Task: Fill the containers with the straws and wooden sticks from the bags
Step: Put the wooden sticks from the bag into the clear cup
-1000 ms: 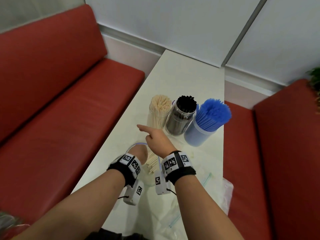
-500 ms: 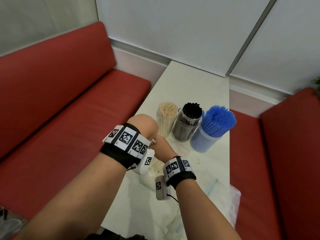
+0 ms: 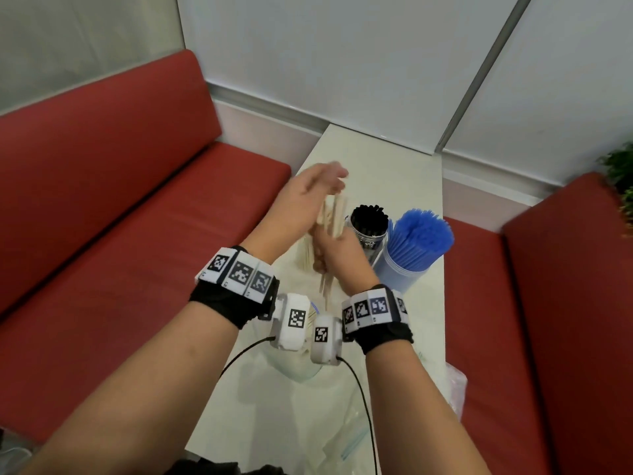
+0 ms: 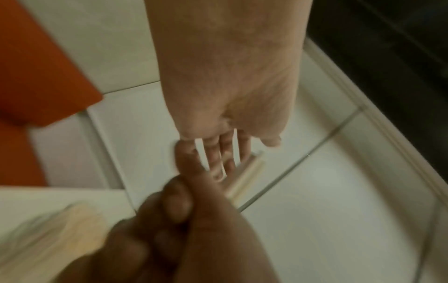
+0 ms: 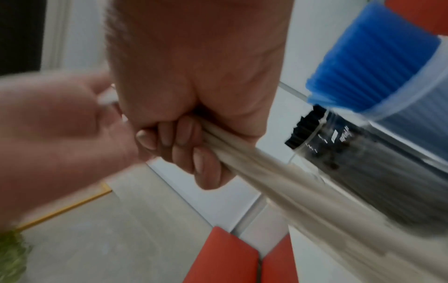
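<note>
My right hand (image 3: 337,250) grips a bundle of pale wooden sticks (image 3: 335,217) held nearly upright above the table; its fingers (image 5: 179,141) curl round the bundle (image 5: 266,176). My left hand (image 3: 318,186) is raised over the sticks' upper ends, fingers (image 4: 218,153) straight and blurred. Just behind my hands, three containers stand in a row. A clear container of wooden sticks (image 3: 305,257) is mostly hidden by my hands. To its right are a clear jar of black straws (image 3: 370,222) and a clear tub of blue straws (image 3: 419,240).
The narrow white table (image 3: 387,173) runs away from me between two red benches (image 3: 137,269) (image 3: 548,320). Crumpled clear plastic bags (image 3: 342,433) lie on the near end under my forearms. A wall closes the table's far end.
Both hands have risen from the table. My right hand now holds the stick bundle upright in front of the containers, and my left hand has swung up over its top.
</note>
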Motion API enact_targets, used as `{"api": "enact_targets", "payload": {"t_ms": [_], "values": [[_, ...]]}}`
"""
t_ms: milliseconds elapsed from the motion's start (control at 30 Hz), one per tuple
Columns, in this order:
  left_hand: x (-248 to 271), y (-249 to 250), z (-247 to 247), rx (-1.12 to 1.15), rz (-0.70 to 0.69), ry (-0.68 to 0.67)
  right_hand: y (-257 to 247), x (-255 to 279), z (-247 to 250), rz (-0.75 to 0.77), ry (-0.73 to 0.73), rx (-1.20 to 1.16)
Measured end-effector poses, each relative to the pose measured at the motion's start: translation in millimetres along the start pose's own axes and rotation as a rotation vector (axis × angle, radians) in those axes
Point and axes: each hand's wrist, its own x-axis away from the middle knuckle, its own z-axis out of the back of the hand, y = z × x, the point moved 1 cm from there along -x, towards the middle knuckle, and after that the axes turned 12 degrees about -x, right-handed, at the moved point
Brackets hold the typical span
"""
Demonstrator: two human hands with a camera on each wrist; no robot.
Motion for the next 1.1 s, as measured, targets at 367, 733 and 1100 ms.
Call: {"api": "enact_targets", "payload": {"t_ms": [367,733,1100], "values": [[37.2,-103.0,-57.4,0.992,0.975,-0.518,-41.4,-4.5,12.4,0.210,0.062,-0.122],[30.6,-120.2,-55.4,0.922,1.058,-0.409,-21.8,-11.4,14.0,0.141,-0.102,-0.158],[35.8,-149.0,-57.4,0.771,1.016,-0.371,0.4,-19.1,29.4,-0.024,-0.231,0.352]]}}
